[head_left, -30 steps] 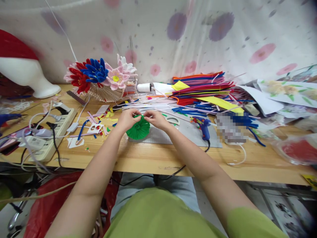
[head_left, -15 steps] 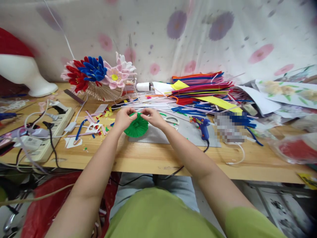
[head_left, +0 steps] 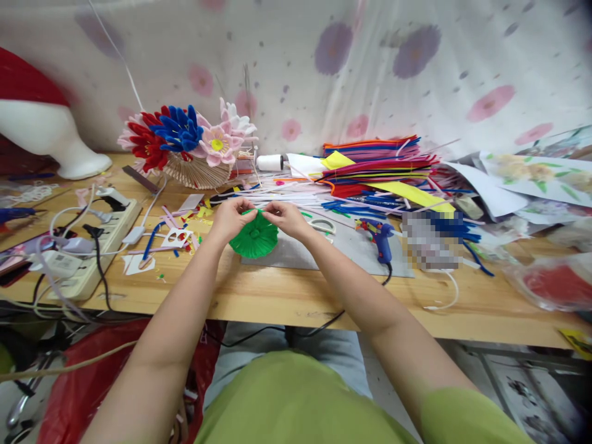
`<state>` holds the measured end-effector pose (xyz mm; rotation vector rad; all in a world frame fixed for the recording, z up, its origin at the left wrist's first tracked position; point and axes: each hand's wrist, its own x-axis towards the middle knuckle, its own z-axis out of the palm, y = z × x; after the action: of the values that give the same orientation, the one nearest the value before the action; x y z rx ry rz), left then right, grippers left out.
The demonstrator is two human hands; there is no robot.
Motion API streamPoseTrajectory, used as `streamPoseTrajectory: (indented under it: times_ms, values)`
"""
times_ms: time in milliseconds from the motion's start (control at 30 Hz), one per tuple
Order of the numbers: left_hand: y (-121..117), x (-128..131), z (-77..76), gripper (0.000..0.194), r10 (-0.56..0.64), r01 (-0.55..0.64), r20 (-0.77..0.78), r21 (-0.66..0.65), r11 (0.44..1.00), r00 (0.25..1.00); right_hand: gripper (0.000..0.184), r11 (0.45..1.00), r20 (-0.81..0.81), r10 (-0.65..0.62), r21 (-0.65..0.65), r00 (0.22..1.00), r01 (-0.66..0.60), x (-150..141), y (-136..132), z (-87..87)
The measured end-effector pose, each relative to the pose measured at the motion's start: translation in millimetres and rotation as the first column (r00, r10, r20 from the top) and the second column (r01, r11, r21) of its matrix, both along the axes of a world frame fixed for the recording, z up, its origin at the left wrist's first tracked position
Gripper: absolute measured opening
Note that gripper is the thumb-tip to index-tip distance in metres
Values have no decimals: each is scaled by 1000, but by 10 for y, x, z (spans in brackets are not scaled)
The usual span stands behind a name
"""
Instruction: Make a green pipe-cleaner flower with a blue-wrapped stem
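A round green disc, apparently made of pipe cleaners running out from its middle, is held over the table by its far edge. My left hand pinches that edge on the left side. Close beside it, my right hand grips the edge on the right with thumb and fingers together. The fingertips of both hands nearly meet at the disc's top. Below and to the right lies a grey mat, and on it are scissors, partly behind my right wrist.
A blue glue gun rests on the mat's right side. Bundles of coloured pipe cleaners lie at the back. Left are a fan with fuzzy flowers, scraps and a power strip with cables. A white mannequin head stands far left.
The green disc has tilted slightly, so more of its face and its middle show towards me. Both hands keep their hold. The whole view has shifted a little.
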<state>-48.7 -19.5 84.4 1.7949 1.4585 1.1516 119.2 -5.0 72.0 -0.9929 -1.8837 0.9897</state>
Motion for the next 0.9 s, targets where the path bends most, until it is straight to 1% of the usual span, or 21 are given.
streamPoseTrajectory:
  times_ms: [100, 167, 267, 400, 567, 667, 767, 867, 900]
  values:
    - [-10, 12, 3, 18, 61, -61, 16, 31, 998, 998, 19, 999, -24, -2, -48, 1000, 1, 14, 32, 4]
    - [-18, 28, 17, 19, 76, -77, 18, 36, 996, 997, 19, 998, -28, -9, -61, 1000, 7, 18, 56, -12]
    - [-27, 37, 65, 19, 54, -54, -10, 17, 998, 998, 19, 999, -29, -1, -48, 1000, 0, 14, 84, -54]
    - [-26, 10, 128, 21, 27, -26, -88, 14, 1000, 996, 19, 1000, -40, 0, -1, 999, 0, -8, 98, -94]
    - [-20, -29, 134, 20, 25, -18, -179, 37, 999, 984, 18, 999, -12, 16, 37, 1000, -16, -38, 86, -68]
    - [-25, -26, 135, 20, 30, -21, -229, 42, 999, 973, 18, 1000, -8, 21, 21, 1000, -21, -51, 80, -50]
    - [-45, 0, 152, 20, 23, -16, -231, 32, 999, 973, 18, 1000, -15, 19, -21, 1000, -19, -51, 86, -28]
    - [-71, 25, 165, 21, -24, 29, -199, 21, 999, 980, 20, 999, -42, 29, -37, 999, -31, -9, 98, -4]
    - [-78, 26, 164, 20, -17, 22, -183, 23, 1000, 983, 21, 998, -60, 37, -44, 997, -40, 17, 99, -2]
